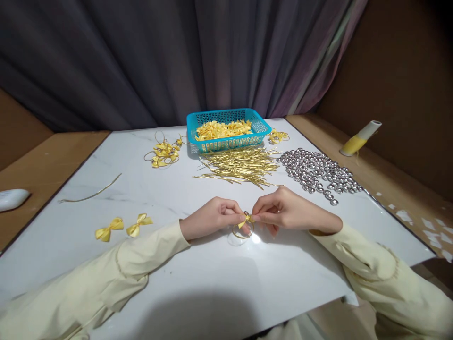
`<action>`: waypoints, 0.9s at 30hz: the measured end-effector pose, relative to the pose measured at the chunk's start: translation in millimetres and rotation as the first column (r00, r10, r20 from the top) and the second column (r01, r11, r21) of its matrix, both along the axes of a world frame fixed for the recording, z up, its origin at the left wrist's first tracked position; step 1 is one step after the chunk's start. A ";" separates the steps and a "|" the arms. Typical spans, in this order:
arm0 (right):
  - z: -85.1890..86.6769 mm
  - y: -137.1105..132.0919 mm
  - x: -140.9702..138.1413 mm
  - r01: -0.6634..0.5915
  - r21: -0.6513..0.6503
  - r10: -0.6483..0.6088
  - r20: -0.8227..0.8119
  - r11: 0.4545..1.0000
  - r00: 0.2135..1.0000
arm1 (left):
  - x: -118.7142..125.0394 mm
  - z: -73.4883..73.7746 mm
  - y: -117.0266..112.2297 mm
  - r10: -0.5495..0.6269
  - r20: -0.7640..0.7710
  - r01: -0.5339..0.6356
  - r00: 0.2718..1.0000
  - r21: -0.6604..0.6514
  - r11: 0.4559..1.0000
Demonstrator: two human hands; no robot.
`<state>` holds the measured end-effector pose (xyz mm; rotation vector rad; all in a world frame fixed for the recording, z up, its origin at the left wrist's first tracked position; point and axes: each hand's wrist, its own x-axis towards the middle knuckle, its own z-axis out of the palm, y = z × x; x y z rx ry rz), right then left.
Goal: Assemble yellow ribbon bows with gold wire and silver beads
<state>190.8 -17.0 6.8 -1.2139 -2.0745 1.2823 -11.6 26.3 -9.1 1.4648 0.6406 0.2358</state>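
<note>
Between my two hands, just above the white table, is a yellow ribbon bow (242, 224) with a silver bell-like bead (247, 213) at its top and a gold loop of tie (243, 236) hanging below. My left hand (222, 213) pinches the bow's left side between thumb and forefinger. On the other side, my right hand (274, 210) has its fingertips closed at the bow's knot; what exactly they grip there is partly hidden. To the left of my left hand lie two loose yellow bows (109, 229) on the tabletop.
A blue basket (228, 145) of yellow bows stands at the back. Before it spreads a pile of gold twist ties (244, 165), with silver beads (314, 170) to its right. Looped bows (164, 153) lie back left, a single tie (92, 193) left. A yellow-and-white spool (360, 138) stands right.
</note>
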 end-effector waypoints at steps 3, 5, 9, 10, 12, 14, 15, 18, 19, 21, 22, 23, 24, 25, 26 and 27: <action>2.0 -1.3 0.2 -0.027 -0.043 0.026 -0.018 0.999 1.000 | 0.0 0.3 -0.5 -0.006 -0.001 0.006 1.000 0.010 1.000; 2.4 -1.4 1.0 -0.057 -0.069 0.056 -0.011 0.996 0.998 | 0.1 0.3 -0.6 -0.007 0.004 0.007 1.000 0.009 1.000; 0.5 1.4 2.5 -0.058 0.022 0.056 0.053 0.998 0.997 | 0.6 0.4 0.4 -0.008 0.018 0.008 1.000 0.000 1.000; -0.2 2.4 2.7 -0.048 0.054 0.044 0.069 0.997 0.997 | 0.7 0.4 0.6 -0.007 0.018 0.007 1.000 0.001 1.000; -1.0 3.7 2.7 -0.036 0.080 0.028 0.100 0.996 0.995 | 0.9 0.6 0.7 -0.002 0.014 0.002 1.000 0.009 1.000; -0.7 3.8 2.3 -0.037 0.062 0.028 0.135 0.997 0.990 | 1.0 0.9 0.2 0.002 0.003 -0.002 1.000 0.013 1.000; -0.2 3.4 1.9 -0.043 0.044 0.036 0.149 0.998 0.988 | 1.1 0.9 -0.1 0.004 -0.004 -0.004 1.000 0.012 1.000; 1.6 1.4 0.9 -0.060 -0.006 0.060 0.169 0.998 0.984 | 1.3 0.9 -0.9 0.012 -0.012 -0.012 1.000 0.003 1.000; 1.8 0.9 0.8 -0.061 -0.019 0.064 0.168 0.998 0.984 | 1.3 0.7 -0.9 0.013 -0.009 -0.013 1.000 0.000 1.000; 1.4 0.6 1.0 -0.043 -0.042 0.049 0.157 0.998 0.986 | 1.2 0.3 -0.6 0.008 0.000 -0.008 1.000 0.001 1.000; 1.0 0.9 1.3 -0.025 -0.051 0.032 0.144 0.998 0.989 | 1.0 0.0 -0.5 0.007 0.003 -0.007 1.000 0.002 1.000; 0.5 1.4 1.6 -0.003 -0.055 0.009 0.124 0.998 0.992 | 0.8 -0.1 -0.3 0.006 0.006 -0.006 1.000 0.001 1.000; 0.1 2.1 2.0 0.026 -0.057 -0.020 0.095 0.998 0.995 | 0.6 -0.3 -0.2 0.006 0.010 -0.006 1.000 -0.004 1.000; 0.1 3.0 2.4 0.055 -0.063 -0.051 0.052 0.996 0.997 | 0.4 -0.3 -0.3 0.008 0.015 -0.008 1.000 -0.010 1.000; 0.3 3.9 2.9 0.083 -0.077 -0.083 -0.002 0.994 0.997 | 0.2 -0.2 -0.4 0.009 0.023 -0.009 1.000 -0.017 1.000; 0.9 4.9 3.5 0.116 -0.096 -0.122 -0.062 0.989 0.991 | 0.1 0.1 -0.5 0.008 0.032 -0.008 0.999 -0.024 1.000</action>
